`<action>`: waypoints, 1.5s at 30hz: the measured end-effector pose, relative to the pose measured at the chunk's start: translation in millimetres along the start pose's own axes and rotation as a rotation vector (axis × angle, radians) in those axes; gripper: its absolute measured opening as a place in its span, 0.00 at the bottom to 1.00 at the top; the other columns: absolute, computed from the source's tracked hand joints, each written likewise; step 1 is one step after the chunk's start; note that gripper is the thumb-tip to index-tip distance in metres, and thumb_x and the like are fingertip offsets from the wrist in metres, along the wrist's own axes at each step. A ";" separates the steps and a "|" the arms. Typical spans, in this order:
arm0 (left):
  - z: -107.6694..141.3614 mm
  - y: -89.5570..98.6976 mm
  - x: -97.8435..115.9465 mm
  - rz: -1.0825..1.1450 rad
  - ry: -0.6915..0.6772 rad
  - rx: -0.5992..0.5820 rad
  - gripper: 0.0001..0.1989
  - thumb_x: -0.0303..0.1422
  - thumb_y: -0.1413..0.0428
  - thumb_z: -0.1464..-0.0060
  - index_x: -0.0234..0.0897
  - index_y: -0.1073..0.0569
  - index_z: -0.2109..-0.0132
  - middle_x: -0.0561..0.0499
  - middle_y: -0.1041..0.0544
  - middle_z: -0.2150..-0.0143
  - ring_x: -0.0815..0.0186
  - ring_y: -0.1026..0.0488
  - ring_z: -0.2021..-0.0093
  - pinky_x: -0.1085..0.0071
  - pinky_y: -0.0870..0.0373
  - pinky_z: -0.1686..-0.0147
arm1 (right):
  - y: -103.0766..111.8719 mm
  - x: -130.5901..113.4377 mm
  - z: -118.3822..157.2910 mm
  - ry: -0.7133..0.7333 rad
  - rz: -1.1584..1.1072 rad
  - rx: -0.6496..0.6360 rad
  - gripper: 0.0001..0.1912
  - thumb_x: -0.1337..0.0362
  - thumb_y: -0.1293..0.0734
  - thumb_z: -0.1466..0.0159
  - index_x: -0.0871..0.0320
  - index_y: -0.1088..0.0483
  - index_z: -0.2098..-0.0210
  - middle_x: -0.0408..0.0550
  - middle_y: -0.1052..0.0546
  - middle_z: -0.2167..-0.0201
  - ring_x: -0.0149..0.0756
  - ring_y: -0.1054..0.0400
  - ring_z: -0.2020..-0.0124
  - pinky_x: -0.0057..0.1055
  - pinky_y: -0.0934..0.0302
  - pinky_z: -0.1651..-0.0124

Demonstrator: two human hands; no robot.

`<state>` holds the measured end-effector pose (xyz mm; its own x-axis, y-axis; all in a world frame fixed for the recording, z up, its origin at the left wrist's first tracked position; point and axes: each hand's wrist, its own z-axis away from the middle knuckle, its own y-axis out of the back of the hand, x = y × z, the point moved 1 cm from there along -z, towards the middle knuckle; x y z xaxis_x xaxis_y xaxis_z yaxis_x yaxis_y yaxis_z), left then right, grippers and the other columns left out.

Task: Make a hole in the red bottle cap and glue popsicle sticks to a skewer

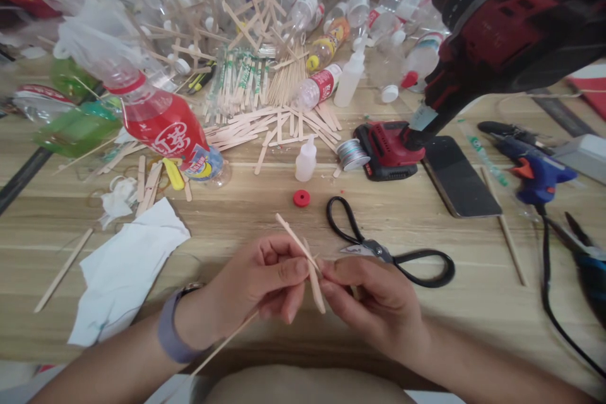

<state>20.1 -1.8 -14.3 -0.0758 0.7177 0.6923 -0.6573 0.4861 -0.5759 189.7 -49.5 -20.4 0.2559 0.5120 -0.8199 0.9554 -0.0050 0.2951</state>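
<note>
Near the table's front edge my left hand pinches crossed wooden sticks between thumb and fingers. A long thin stick runs from below that hand toward the lower left. From the right, my right hand has its thumb and fingertips pressed together at the crossing of the sticks. Whatever small part lies between those fingertips is too small to tell. Black-handled scissors lie just beyond my right hand. A red ring-shaped piece rests on the table beyond both hands.
A red-labelled bottle and white paper are at left. Loose sticks, a small squeeze bottle and a wire spool lie beyond. To the right are a power tool, phone and glue gun.
</note>
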 end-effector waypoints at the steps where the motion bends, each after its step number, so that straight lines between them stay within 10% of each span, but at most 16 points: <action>1: 0.6 -1.3 1.4 -0.013 -0.014 0.009 0.16 0.44 0.39 0.48 0.35 0.29 0.68 0.58 0.31 0.85 0.78 0.46 0.87 0.81 0.55 0.88 | -0.2 -0.5 0.1 0.011 0.014 -0.001 0.03 0.70 0.35 0.36 0.56 0.31 0.64 0.40 0.26 0.79 0.25 0.36 0.81 0.21 0.41 0.77; 45: -1.9 6.9 1.9 -0.179 0.068 -0.162 0.21 0.52 0.40 0.51 0.36 0.29 0.72 0.57 0.35 0.86 0.77 0.46 0.88 0.80 0.51 0.89 | 1.3 -7.6 0.2 0.119 0.072 -0.116 0.05 0.69 0.39 0.33 0.54 0.34 0.58 0.38 0.32 0.81 0.28 0.40 0.82 0.27 0.47 0.79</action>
<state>16.8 3.9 -17.7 0.0856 0.6420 0.7619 -0.5264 0.6784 -0.5125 189.0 -53.5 -13.8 0.2976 0.6119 -0.7328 0.9101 0.0499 0.4113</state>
